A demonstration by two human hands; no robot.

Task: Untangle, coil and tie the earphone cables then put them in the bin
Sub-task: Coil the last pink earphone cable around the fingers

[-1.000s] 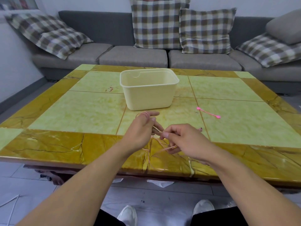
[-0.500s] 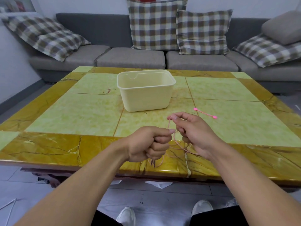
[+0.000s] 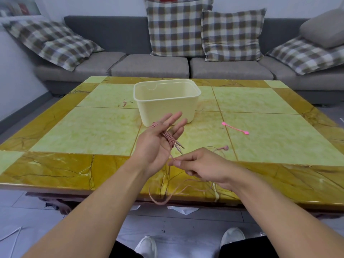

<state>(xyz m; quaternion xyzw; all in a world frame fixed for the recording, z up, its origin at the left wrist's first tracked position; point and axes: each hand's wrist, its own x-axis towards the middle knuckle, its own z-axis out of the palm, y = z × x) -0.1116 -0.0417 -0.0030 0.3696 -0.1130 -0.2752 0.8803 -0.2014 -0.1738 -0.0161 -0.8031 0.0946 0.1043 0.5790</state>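
One bin point(image 3: 166, 101), one pink tie point(image 3: 235, 128), one earphone cable point(image 3: 168, 139): looped round flat left hand point(image 3: 158, 141), pinched by right hand point(image 3: 201, 165).

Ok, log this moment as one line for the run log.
step: coiling | left hand: open, cable wrapped round fingers | right hand: pinching cable | tie: on table | bin: no cable seen inside

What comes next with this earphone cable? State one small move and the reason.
Probably one more wrap: the right hand carries its pinched thin pink earphone cable round the left hand's straight fingers again. Loose cable hangs over the marble table edge, an earbud lies uncoiled.
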